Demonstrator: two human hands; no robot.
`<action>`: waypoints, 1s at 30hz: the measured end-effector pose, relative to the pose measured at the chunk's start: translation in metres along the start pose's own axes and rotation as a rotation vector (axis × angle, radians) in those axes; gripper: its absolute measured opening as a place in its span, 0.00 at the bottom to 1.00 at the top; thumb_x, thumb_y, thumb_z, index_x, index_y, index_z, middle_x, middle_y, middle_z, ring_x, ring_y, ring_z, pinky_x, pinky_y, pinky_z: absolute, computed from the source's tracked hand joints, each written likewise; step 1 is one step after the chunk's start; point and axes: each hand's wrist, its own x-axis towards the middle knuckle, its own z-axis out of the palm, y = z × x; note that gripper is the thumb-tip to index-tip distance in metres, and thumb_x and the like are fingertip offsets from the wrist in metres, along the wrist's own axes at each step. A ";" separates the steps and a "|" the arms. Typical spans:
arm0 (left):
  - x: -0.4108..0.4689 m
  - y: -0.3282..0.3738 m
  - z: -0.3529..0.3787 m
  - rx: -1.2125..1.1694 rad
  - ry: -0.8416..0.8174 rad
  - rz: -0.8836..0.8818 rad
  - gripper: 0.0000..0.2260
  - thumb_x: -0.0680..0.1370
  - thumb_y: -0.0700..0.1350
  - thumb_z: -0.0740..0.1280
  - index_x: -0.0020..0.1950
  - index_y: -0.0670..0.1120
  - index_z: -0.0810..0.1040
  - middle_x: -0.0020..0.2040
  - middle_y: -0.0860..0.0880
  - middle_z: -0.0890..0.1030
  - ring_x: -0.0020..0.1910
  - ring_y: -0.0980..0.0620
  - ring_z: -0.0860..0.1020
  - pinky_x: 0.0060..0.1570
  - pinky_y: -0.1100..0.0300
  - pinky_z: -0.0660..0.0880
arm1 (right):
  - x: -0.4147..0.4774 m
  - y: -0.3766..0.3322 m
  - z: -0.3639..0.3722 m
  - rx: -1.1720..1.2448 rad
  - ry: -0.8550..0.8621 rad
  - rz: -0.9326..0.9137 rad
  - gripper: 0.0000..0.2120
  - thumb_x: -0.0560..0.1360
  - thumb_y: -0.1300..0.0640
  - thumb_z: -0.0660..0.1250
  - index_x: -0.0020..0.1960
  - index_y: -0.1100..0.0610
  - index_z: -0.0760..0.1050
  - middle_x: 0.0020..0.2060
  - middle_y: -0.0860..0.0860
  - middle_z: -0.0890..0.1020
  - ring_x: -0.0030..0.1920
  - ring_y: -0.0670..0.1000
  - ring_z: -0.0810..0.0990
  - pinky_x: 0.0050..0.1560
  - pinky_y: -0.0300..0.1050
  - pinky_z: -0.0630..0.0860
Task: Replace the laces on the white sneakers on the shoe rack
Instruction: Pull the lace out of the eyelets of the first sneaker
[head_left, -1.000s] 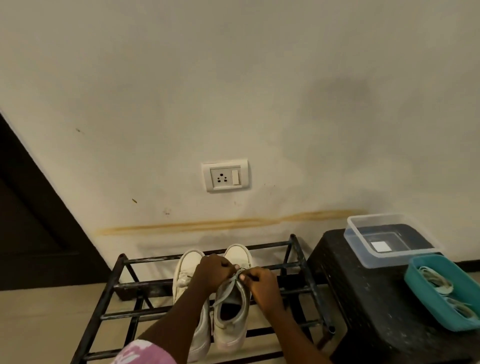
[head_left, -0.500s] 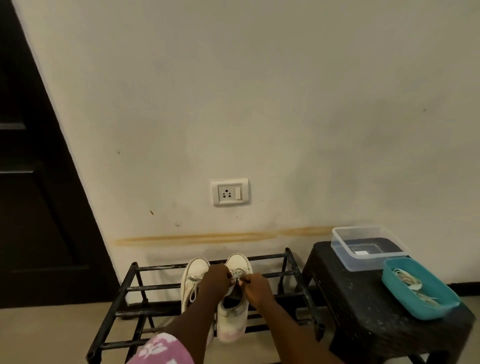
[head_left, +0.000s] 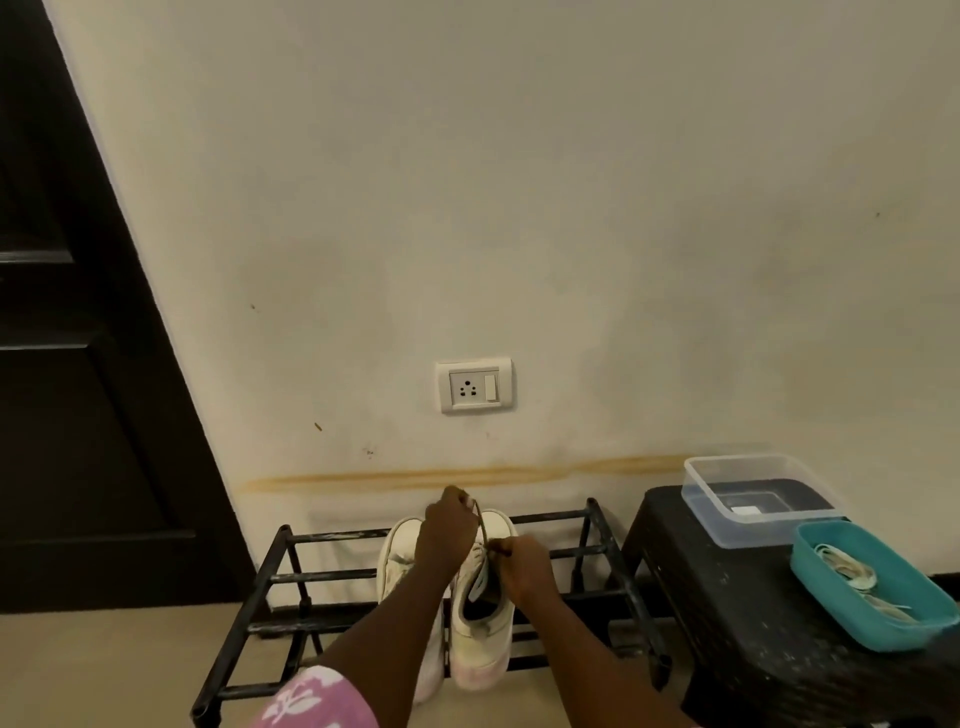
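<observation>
- The left hand (head_left: 449, 530) is held raised over the toe end of the sneakers, pinching a grey lace (head_left: 481, 525) that is drawn taut.
- The right hand (head_left: 522, 564) is seen lower, its fingers curled and pinched on the same lace at the eyelets of the right-hand sneaker (head_left: 480, 629).
- That sneaker is set near the middle of the shoe rack (head_left: 332, 535), with its heel toward the front edge and its tongue open. The second white sneaker (head_left: 400, 556) is placed just beside it on the left and is partly hidden by the left forearm.
- A pink flowered sleeve (head_left: 317, 696) is shown on the left arm.
- A black stool (head_left: 753, 623) is stood just beside the rack's right end. A clear container (head_left: 779, 525) is kept at the stool's rear edge, and a teal tray (head_left: 883, 634) holding pale laces (head_left: 847, 566) at its right edge.
- A wall socket (head_left: 475, 384) is mounted above the rack, and a dark door (head_left: 78, 415) is seen to the left.
</observation>
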 end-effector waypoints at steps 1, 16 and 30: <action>0.002 0.004 -0.005 -0.094 0.038 -0.009 0.11 0.76 0.34 0.56 0.40 0.48 0.71 0.45 0.39 0.80 0.43 0.40 0.81 0.46 0.46 0.79 | 0.002 -0.001 0.002 0.011 0.008 0.016 0.15 0.81 0.61 0.56 0.65 0.56 0.75 0.62 0.57 0.77 0.64 0.55 0.73 0.64 0.41 0.68; 0.021 0.028 -0.035 -0.179 0.211 0.165 0.08 0.81 0.40 0.58 0.58 0.40 0.73 0.48 0.42 0.81 0.44 0.45 0.79 0.42 0.62 0.71 | 0.030 -0.006 0.011 0.242 0.041 0.194 0.14 0.78 0.66 0.58 0.60 0.61 0.77 0.61 0.57 0.77 0.62 0.55 0.75 0.64 0.46 0.72; 0.011 -0.028 -0.014 0.183 -0.105 0.126 0.08 0.76 0.39 0.67 0.53 0.42 0.82 0.50 0.45 0.83 0.49 0.50 0.80 0.43 0.68 0.72 | 0.056 -0.046 -0.068 1.068 0.026 0.280 0.11 0.77 0.70 0.57 0.44 0.56 0.71 0.37 0.51 0.74 0.35 0.47 0.67 0.35 0.42 0.63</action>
